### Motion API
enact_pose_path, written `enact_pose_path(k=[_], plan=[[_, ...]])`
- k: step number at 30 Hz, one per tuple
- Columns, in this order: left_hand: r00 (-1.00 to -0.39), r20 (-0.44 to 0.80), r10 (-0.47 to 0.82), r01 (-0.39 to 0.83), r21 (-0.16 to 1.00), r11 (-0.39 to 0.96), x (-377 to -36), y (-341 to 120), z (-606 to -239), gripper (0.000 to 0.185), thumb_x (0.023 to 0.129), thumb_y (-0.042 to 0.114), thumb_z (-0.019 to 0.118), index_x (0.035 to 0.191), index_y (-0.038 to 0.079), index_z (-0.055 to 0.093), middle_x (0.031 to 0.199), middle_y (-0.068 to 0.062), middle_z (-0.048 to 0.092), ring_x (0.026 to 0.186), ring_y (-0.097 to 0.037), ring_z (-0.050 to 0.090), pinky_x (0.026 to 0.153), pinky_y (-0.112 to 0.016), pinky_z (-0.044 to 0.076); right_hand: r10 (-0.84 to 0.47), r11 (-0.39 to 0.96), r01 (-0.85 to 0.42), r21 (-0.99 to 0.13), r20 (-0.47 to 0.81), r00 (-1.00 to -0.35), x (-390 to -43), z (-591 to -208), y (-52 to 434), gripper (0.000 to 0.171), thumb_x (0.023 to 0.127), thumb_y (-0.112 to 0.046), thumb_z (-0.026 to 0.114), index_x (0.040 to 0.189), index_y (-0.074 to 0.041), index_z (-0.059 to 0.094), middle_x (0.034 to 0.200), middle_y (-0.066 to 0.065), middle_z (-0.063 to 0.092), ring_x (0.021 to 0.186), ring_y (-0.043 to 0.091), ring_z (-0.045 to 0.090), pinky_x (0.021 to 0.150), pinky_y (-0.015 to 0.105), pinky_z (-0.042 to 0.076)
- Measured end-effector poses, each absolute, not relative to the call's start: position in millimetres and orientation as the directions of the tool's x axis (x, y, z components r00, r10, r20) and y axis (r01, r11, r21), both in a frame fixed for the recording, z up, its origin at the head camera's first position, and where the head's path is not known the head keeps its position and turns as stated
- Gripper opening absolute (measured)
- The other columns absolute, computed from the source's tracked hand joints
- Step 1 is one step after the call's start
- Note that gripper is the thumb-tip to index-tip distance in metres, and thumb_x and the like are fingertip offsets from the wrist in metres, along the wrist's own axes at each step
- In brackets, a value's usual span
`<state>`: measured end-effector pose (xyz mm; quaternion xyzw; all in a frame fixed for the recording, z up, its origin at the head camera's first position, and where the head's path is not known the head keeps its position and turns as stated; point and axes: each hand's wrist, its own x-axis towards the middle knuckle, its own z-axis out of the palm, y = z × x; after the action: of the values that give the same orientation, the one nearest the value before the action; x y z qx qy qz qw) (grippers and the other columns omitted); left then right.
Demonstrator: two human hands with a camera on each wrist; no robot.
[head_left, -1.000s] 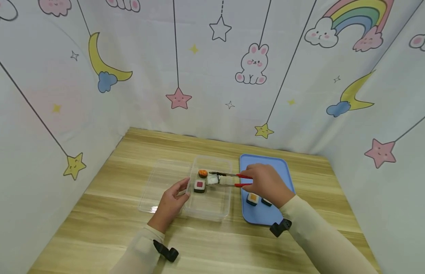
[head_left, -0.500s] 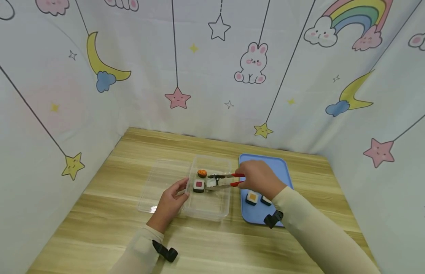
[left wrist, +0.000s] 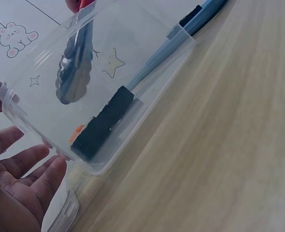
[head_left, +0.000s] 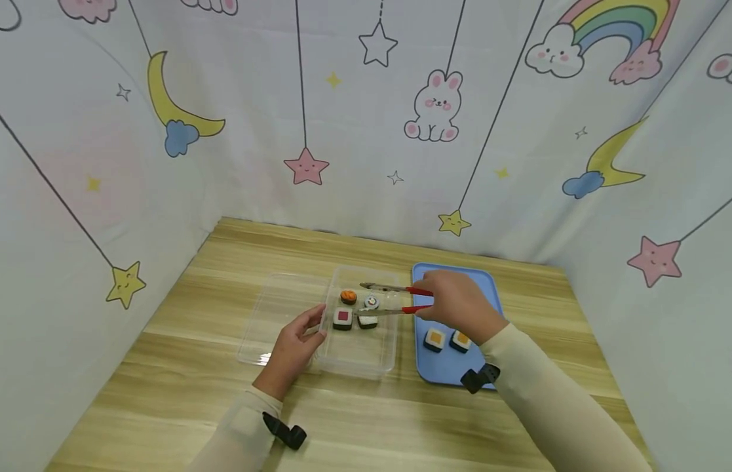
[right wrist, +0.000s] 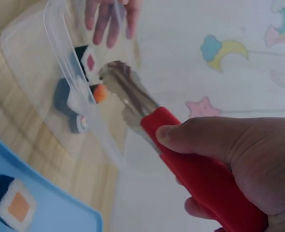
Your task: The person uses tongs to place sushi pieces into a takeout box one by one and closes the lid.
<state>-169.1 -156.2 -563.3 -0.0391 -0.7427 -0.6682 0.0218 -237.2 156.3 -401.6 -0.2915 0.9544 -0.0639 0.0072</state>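
My right hand (head_left: pixel 460 301) grips red-handled metal tongs (head_left: pixel 417 309). The tongs' arms are spread above a clear plastic box (head_left: pixel 360 368), with nothing held between their tips. Inside the box sit an orange-topped sushi piece (head_left: pixel 348 297), a red-centred sushi roll (head_left: pixel 343 318), a white-topped sushi piece (head_left: pixel 368 321) and a small round roll (head_left: pixel 371 301). The lower tong arm overlaps the white-topped piece in the head view. My left hand (head_left: pixel 295 344) rests its relaxed fingers against the box's left wall; in the left wrist view its fingertips (left wrist: pixel 57 166) are right at the rim.
A blue tray (head_left: pixel 448 378) stands right of the box, partly hidden by my right hand. Two orange-centred sushi rolls (head_left: pixel 434 339) lie on it. The clear lid (head_left: pixel 271 314) lies flat left of the box. A patterned curtain (head_left: pixel 366 131) encloses the wooden table (head_left: pixel 342 426).
The tongs have spread apart and let go of the white-topped sushi piece, which now sits in the box. My right hand has drawn slightly up and right; the left hand stays put.
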Motion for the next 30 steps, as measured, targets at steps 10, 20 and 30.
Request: enact_pose_path(k=[10,20,30], plan=[[-0.995,0.092,0.041,0.095,0.992,0.080,-169,-156,-566,0.053,0.099,-0.002,0.065,0.150,0.001,0.052,0.147,-0.026,0.055,0.136,-0.038,0.054,0.099,-0.029,0.052,-0.361,0.855,-0.391,-0.340,0.149,-0.921,-220,-415,225,0.051,0.084,-0.031,0.088,0.130,-0.014,0.073,0.112,0.005,0.071,0.096,0.027,0.065,0.077,0.047,0.058],[-0.995,0.094,0.038,0.097,0.991,0.090,-173,-155,-564,0.053,0.099,-0.001,0.066,0.150,0.001,0.052,0.148,-0.024,0.055,0.137,-0.037,0.053,0.103,-0.035,0.052,-0.241,0.823,-0.280,-0.494,0.142,-0.960,-178,-465,289,0.051,0.083,-0.026,0.090,0.129,-0.010,0.074,0.116,0.011,0.073,0.096,0.030,0.066,0.073,0.041,0.059],[-0.996,0.089,0.025,0.091,0.992,0.090,-173,-155,-565,0.054,0.098,-0.002,0.066,0.150,0.002,0.052,0.147,-0.025,0.055,0.137,-0.037,0.053,0.099,-0.025,0.051,-0.183,0.841,-0.233,-0.489,0.148,-0.972,-148,-504,312,0.046,0.078,-0.025,0.093,0.119,-0.011,0.079,0.108,0.007,0.074,0.090,0.025,0.067,0.072,0.038,0.057]])
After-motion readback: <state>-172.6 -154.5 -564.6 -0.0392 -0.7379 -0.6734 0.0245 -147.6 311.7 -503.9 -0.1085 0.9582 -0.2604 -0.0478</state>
